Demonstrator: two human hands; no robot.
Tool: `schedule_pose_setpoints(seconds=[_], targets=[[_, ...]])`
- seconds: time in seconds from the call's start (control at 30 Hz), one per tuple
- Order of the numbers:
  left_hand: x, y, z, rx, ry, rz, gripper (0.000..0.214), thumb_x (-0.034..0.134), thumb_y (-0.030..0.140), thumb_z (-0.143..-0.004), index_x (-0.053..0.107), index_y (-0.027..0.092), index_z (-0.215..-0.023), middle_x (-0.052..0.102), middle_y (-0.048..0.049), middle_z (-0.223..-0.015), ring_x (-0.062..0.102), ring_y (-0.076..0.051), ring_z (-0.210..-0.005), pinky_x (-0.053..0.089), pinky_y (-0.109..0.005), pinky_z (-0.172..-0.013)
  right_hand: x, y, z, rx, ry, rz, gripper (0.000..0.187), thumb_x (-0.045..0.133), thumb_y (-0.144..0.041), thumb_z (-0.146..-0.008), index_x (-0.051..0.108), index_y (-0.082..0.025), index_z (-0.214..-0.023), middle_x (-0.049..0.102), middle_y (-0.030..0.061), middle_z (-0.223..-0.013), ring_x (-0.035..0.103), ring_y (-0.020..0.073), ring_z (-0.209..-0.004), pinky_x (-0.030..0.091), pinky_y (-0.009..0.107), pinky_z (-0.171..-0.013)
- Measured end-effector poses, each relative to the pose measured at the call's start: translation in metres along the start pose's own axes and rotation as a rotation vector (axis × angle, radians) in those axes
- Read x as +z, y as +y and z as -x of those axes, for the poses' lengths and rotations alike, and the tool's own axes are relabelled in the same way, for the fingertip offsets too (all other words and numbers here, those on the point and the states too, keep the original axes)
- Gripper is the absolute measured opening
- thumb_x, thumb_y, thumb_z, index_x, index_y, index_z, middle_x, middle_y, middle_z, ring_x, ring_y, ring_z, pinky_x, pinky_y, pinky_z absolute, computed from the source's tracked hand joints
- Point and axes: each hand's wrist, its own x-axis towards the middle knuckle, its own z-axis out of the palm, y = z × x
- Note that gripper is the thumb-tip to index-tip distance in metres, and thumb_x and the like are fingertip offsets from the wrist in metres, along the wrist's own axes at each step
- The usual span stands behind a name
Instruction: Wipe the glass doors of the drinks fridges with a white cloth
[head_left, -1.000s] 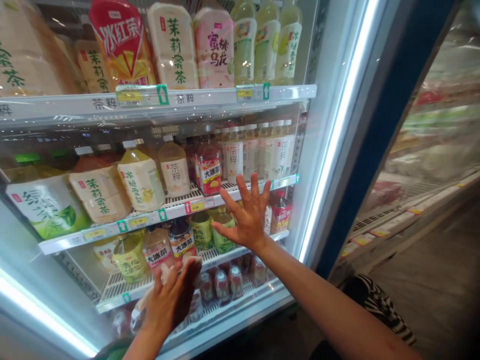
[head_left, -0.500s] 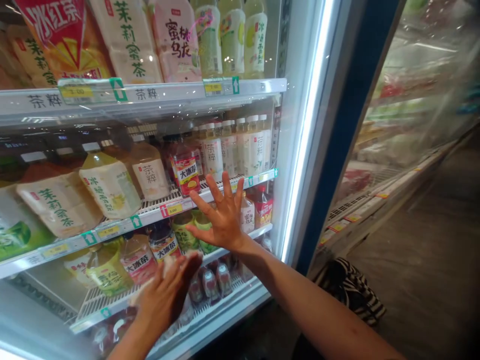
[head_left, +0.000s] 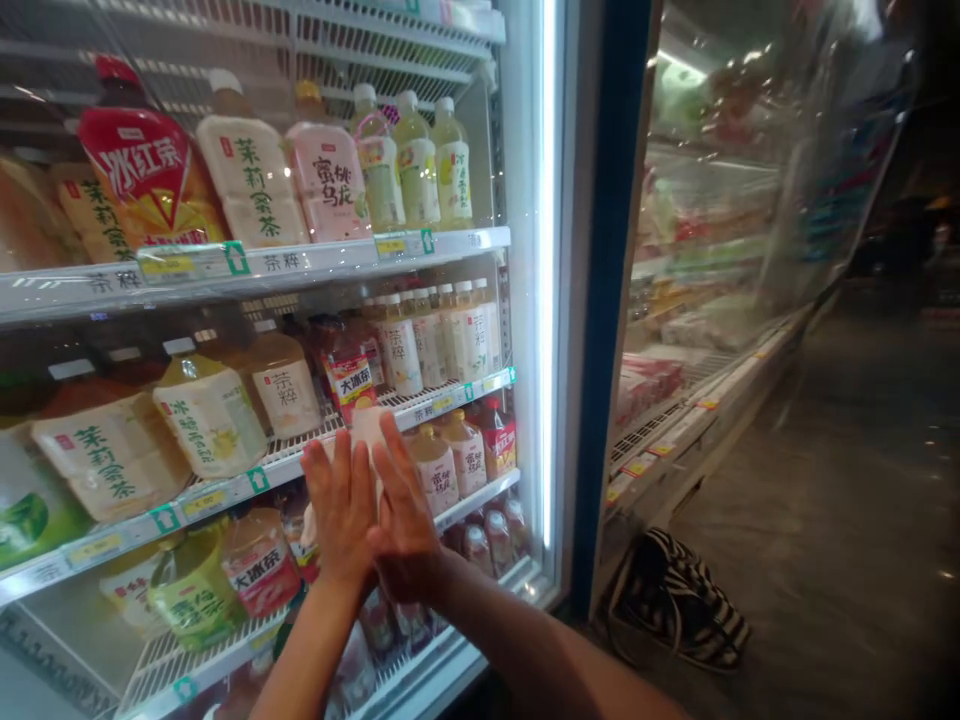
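White cloth sits pressed against the cooler door glass under my left hand and right hand — both palms flat, fingers straight, clasping nothing.

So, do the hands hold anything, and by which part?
A white cloth, it seems, pressed on the clear glass fridge door under the left hand; right hand overlaps the left.

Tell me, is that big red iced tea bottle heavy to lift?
Probably heavy: the red iced tea bottle is among the biggest there and looks full. Its label looks glossy, so it may be slippery. It seems pressed against the cream-labelled bottle beside it, so it is unlikely to tip.
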Motion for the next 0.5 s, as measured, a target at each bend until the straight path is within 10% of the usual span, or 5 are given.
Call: schedule_pose_setpoints(seconds=[0.2,0.3,0.5], targets=[[-0.021,0.012,-0.030,-0.124,-0.003,0.253,0.070,0.037,0.016,-0.099,0.010,0.026,-0.162,0.022,-0.0051,-0.170,0.020,-0.018,-0.156,0.029,-0.036,-0.127,0.019,0.010,-0.011,0.030,-0.073,0.193,0.067,0.014,-0.050,-0.103,0.006,-0.024,-0.164,0.011,0.0061,-0.173,0.012,0.0275,-0.159,0.017,0.061,-0.127],[-0.062,0.007,-0.043,-0.195,-0.100,0.373,0.066,0.037,0.016,-0.099,0.018,0.030,-0.161,0.028,-0.0026,-0.168,0.029,-0.017,-0.153,0.033,-0.032,-0.124,0.019,0.027,-0.022,0.027,0.045,0.376,0.074,0.038,-0.051,-0.102,0.007,-0.026,-0.165,0.003,0.0080,-0.173,0.010,0.0313,-0.159,0.019,0.063,-0.126],[-0.157,-0.065,-0.103,0.133,-0.196,-0.027,0.053,0.049,0.042,-0.096,0.045,0.042,-0.149,0.042,0.0102,-0.160,0.033,-0.027,-0.152,0.019,-0.054,-0.129,-0.039,0.107,-0.110,-0.102,0.103,0.612,0.089,0.051,-0.048,-0.099,-0.010,-0.035,-0.163,-0.011,0.0059,-0.172,0.001,0.0333,-0.159,0.019,0.069,-0.123]])
